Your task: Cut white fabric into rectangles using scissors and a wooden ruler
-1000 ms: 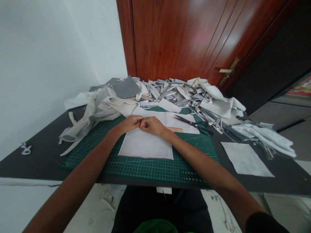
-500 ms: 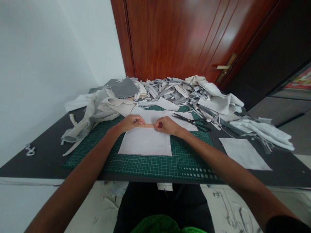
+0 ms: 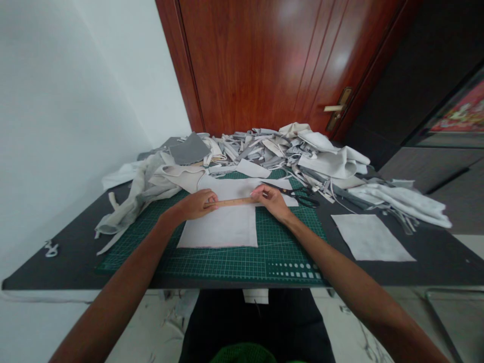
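A narrow wooden ruler (image 3: 233, 202) spans the gap between my two hands, over a white fabric piece (image 3: 219, 229). My left hand (image 3: 198, 204) pinches its left end, thumb and fingers closed. At the other end, the fingers of my right hand (image 3: 273, 200) close on the ruler. Whether the ruler touches the fabric I cannot tell. The fabric lies flat on a green cutting mat (image 3: 212, 262). Black scissors (image 3: 302, 196) rest just beyond my right hand, partly on the white fabric.
Fabric scraps (image 3: 260, 143) are heaped along the back of the dark table (image 3: 75, 257). Rolled cloth (image 3: 128, 206) lies at the left, and more cloth (image 3: 401, 201) at the right. A square white piece (image 3: 372, 237) lies right of the mat. Behind stands a wooden door (image 3: 257, 65).
My hands have moved apart, so more of the ruler shows between them. It now slants slightly, its right end farther from me. The view has shifted a little.
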Tool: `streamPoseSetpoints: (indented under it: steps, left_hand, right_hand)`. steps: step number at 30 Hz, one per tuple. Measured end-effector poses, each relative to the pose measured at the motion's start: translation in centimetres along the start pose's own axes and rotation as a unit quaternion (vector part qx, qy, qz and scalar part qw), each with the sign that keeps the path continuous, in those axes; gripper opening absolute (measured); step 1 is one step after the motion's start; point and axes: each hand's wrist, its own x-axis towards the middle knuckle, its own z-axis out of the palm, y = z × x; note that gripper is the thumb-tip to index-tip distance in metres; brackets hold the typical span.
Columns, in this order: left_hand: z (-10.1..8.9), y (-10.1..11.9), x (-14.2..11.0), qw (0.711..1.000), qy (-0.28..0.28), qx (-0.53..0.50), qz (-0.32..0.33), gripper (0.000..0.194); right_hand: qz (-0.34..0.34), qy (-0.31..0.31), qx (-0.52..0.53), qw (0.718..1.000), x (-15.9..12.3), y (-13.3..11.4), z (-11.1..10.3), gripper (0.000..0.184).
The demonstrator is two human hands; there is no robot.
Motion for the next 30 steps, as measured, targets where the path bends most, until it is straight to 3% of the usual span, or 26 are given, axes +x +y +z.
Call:
streamPoseSetpoints:
  steps: [4,12,15,18,20,26,30]
  left_hand:
    - [-0.6,0.7,-0.3,0.991,-0.039,0.073,-0.102,0.021]
    - [-0.8,1.7,-4.1,0.979,-0.102,0.036,-0.171,0.052]
    - [-0.4,3.7,-5.8,0.973,-0.06,0.085,-0.208,0.051]
    - [0.4,6.4,-6.6,0.96,0.072,0.2,-0.185,0.028]
    - [1.1,7.7,-6.8,0.949,0.106,0.239,-0.178,0.021]
    - [1.8,9.9,-7.1,0.943,0.064,0.255,-0.203,0.034]
    - [1.8,12.7,-7.3,0.953,0.062,0.224,-0.193,0.038]
  right_hand:
    - [-0.017,-0.048,-0.014,0.999,-0.5,-0.1,0.6,0.035]
    - [-0.113,-0.237,-0.11,0.959,-2.0,-2.1,2.1,0.016]
    - [-0.154,-0.274,-0.134,0.94,-2.3,-2.5,1.7,0.018]
    - [-0.175,-0.289,-0.16,0.927,-2.7,-2.2,1.4,0.022]
    - [-0.177,-0.281,-0.18,0.926,-2.9,-1.9,1.2,0.022]
    - [-0.175,-0.292,-0.21,0.917,-2.8,-1.6,0.3,0.022]
    - [-0.169,-0.292,-0.21,0.918,-2.9,-1.8,-1.2,0.024]
